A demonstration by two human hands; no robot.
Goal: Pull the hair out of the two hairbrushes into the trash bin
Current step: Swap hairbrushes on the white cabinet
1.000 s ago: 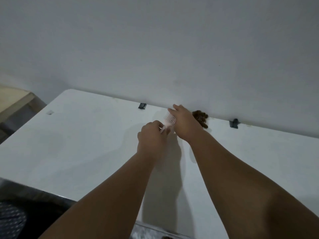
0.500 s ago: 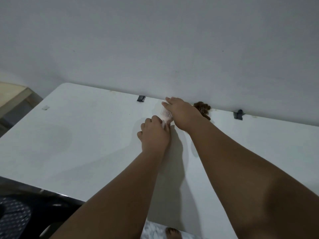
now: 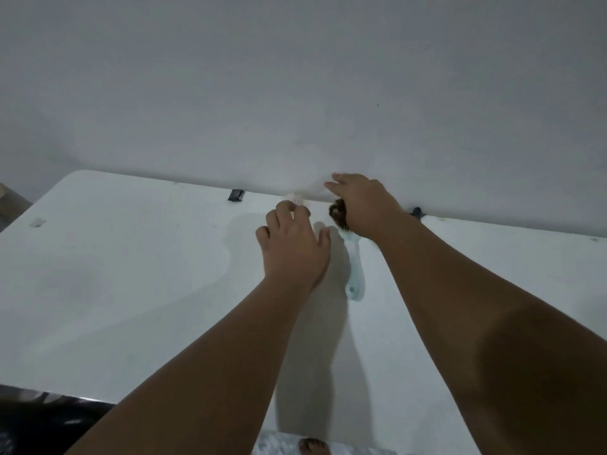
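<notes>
The hair, a soft light clump on the blue brush lying on the table, should pull off easily where the right hand closes on it, while the left hand holds the pink brush.

Pink brush mostly hidden behind left hand; blue brush head covered by right hand; bin unseen.

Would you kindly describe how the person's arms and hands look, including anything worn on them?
Both arms are bare as far as the frame shows: no sleeves, gloves, watch or bracelet. No rings show on the left hand or the right hand. Fingernails look short and unpainted, though the image is soft.
</notes>
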